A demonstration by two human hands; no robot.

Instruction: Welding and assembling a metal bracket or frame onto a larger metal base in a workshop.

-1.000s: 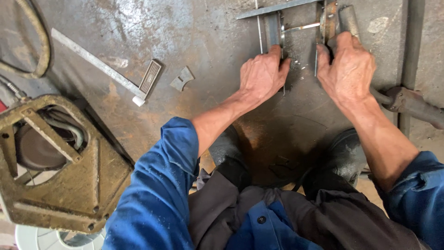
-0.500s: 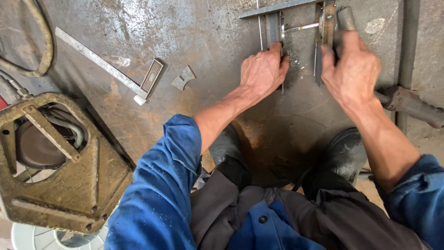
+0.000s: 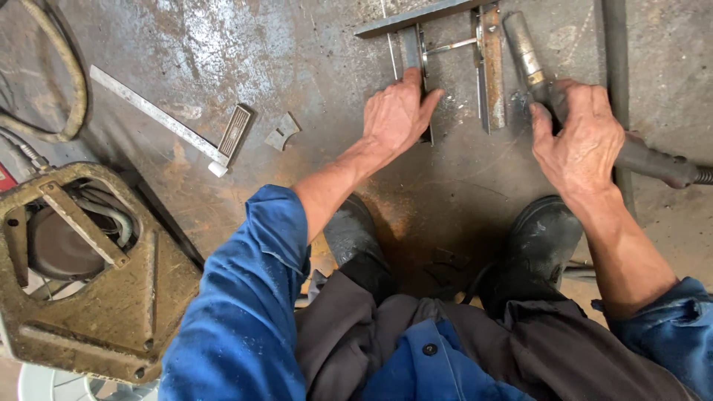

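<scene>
Moved: right hand (image 3: 579, 137) has slid off the rusty bar (image 3: 490, 67) and onto the torch (image 3: 531, 63); left hand (image 3: 397, 111) has stayed on its bar.
Left hand: lies flat with fingers together, pressing down on the grey bar (image 3: 411, 44).
Right hand: wrapped tight around the torch handle, thumb on the near side.
Torch: a grey tube, tip pointing away from the person, just right of the rusty bar; its dark hose (image 3: 661, 163) runs off to the right.
Frame: grey bar and rusty bar lie side by side, joined by a thin rod (image 3: 449, 47), with a flat strip (image 3: 416, 16) across their far ends.
Surface: a rusty, scratched steel plate (image 3: 223, 52).
Square: a metal try square (image 3: 174, 122) lies well left of the hands, a small metal bit (image 3: 282, 132) beside it.
Boots: two dark boots (image 3: 546, 238) stand near the hands.
Machine: a dirty brown casing (image 3: 89, 297) sits at the lower left.
</scene>
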